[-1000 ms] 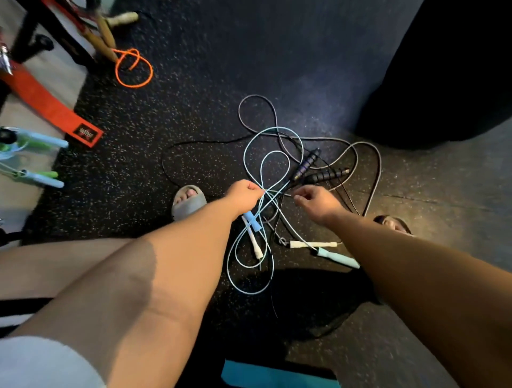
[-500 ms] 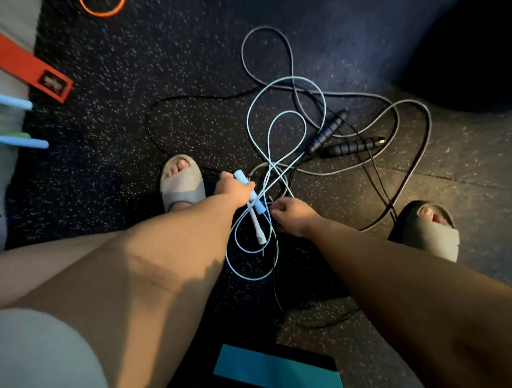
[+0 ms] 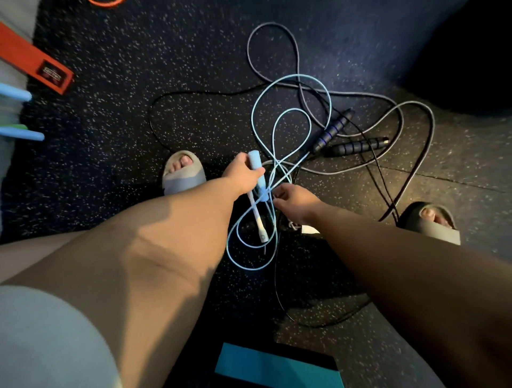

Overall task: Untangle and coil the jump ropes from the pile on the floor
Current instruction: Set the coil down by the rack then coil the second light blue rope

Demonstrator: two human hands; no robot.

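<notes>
A tangle of jump ropes lies on the dark speckled floor between my feet. My left hand point(image 3: 242, 174) grips a light blue handle point(image 3: 257, 177); a white handle point(image 3: 259, 221) hangs down below that hand. The light blue rope point(image 3: 291, 113) loops up and away from it, and another loop point(image 3: 249, 260) hangs toward me. My right hand point(image 3: 293, 200) pinches the rope strands just right of the blue handle. A grey rope point(image 3: 277, 41) and a thin black rope point(image 3: 171, 97) spread behind, with two dark ribbed handles point(image 3: 335, 130) point(image 3: 357, 145) lying among them.
My sandalled feet point(image 3: 181, 173) point(image 3: 432, 221) stand either side of the pile. An orange strap point(image 3: 36, 63) and light blue handles point(image 3: 16, 92) lie at the left edge. An orange rope point(image 3: 106, 2) shows at the top. A teal mat point(image 3: 274, 368) is near my body.
My left hand has gone from gripping the blue rope strands to holding the light blue handle, lifted off the floor. My right hand has come nearer, beside the left. The view has tilted down.
</notes>
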